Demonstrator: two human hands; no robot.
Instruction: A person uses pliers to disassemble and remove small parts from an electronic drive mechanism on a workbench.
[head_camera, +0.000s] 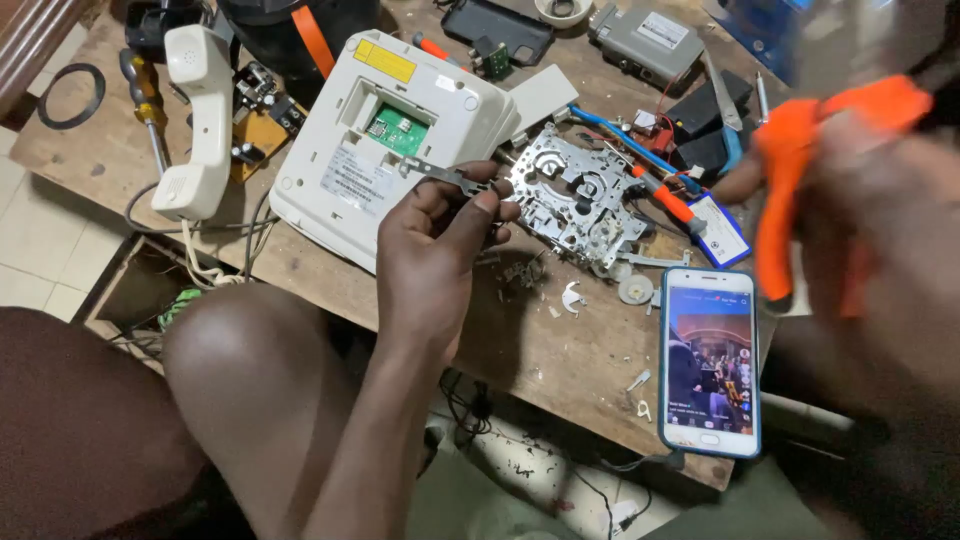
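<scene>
Workbench (560, 360) of worn wood, crowded with parts. Left hand (435, 245) at centre frame, back of hand to the camera, fingers curled in and pinching a thin grey metal strip (440, 172). Strip pokes out past the fingertips toward the upper left, its free end lying over the upturned white phone base (330, 150). Near end of the strip is hidden under the thumb and first fingers.

Right hand (880, 200) at the right edge, close to the lens and badly blurred. It is closed around orange-handled pliers (790, 170); one handle runs down the frame, the other across the top of the hand. Tool's tip cannot be made out.

Phone base sits underside up, upper centre, with a green circuit board (398, 130) showing in an open recess. White handset (195, 120) lies to its left, cord trailing off the bench edge. Bare metal chassis plate (575, 195) just right of the left fingertips, near but not clearly touching them. Smartphone (710, 360) in a blue case, screen lit, lower right of the bench. Yellow-handled screwdriver (145, 100) at upper left. Bare knee (240, 350) below the bench edge, lower left
</scene>
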